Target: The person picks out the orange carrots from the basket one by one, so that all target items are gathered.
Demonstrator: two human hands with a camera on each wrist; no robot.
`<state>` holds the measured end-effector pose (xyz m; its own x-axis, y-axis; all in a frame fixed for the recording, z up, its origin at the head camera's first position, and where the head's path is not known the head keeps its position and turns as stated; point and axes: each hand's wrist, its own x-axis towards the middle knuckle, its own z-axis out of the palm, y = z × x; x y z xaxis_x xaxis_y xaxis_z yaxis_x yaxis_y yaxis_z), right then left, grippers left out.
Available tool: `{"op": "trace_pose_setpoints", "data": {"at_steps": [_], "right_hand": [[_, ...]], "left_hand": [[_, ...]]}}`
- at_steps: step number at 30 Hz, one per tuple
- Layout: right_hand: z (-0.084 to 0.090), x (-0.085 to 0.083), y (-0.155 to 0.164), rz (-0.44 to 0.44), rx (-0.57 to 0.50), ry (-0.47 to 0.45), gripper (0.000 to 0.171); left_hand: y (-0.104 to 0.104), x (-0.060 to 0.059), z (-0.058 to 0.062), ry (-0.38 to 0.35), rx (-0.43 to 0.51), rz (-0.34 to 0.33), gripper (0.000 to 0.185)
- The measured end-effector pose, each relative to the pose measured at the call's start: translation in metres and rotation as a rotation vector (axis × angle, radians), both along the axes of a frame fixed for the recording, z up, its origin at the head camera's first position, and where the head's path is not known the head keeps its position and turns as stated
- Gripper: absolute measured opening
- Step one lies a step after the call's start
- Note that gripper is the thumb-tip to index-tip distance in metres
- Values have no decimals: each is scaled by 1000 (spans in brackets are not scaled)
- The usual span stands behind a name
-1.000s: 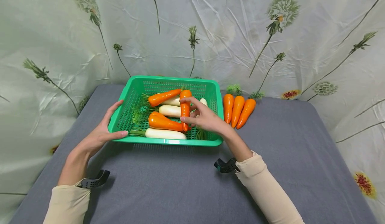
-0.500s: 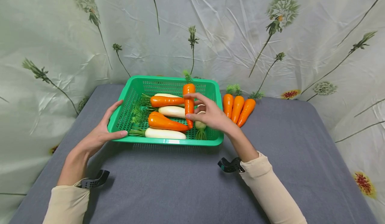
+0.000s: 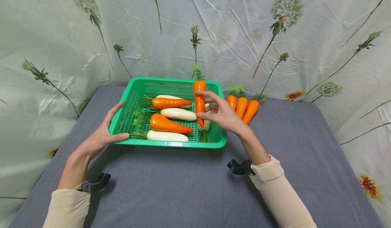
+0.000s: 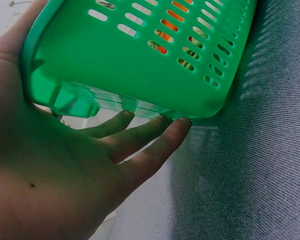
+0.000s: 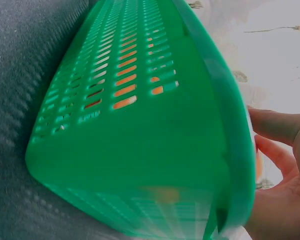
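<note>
My left hand [image 3: 99, 134] grips the left front corner of a green plastic basket [image 3: 166, 144]; in the left wrist view its fingers [image 4: 145, 155] touch the outer wall. Over the basket's right part, my right hand [image 3: 224, 114] pinches a carrot [image 3: 200, 93] between thumb and fingers. That carrot stands leaf end away, tip toward me. Below it lies a white radish [image 3: 203, 127], partly covered. Orange carrots [image 3: 169, 124] and several white radishes [image 3: 168, 136] lie crosswise in the basket, leaves to the left. In the right wrist view the basket wall hides most of the held carrot.
Right of the basket, three carrots [image 3: 251, 110] lie side by side on the grey cloth [image 3: 183, 187], partly behind my right hand. A curtain with printed flowers [image 3: 229, 34] hangs behind the table. Each wrist wears a black strap [image 3: 239, 167].
My right hand has lifted the carrot and moved it rightward across the basket, its leaves now clear of the far rim. The upper carrot in the basket has shifted flatter. My left hand stays put.
</note>
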<state>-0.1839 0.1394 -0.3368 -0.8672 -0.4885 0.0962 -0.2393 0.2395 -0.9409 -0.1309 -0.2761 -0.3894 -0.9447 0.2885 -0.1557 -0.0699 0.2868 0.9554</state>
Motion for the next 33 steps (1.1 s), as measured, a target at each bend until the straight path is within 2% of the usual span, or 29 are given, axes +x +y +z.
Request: {"op": "trace_pose_setpoints", "data": {"at_steps": [33], "right_hand": [[1,3,59,-173,55,27,66]], "left_hand": [[-1,0,0,-1,-14,0,108]]}}
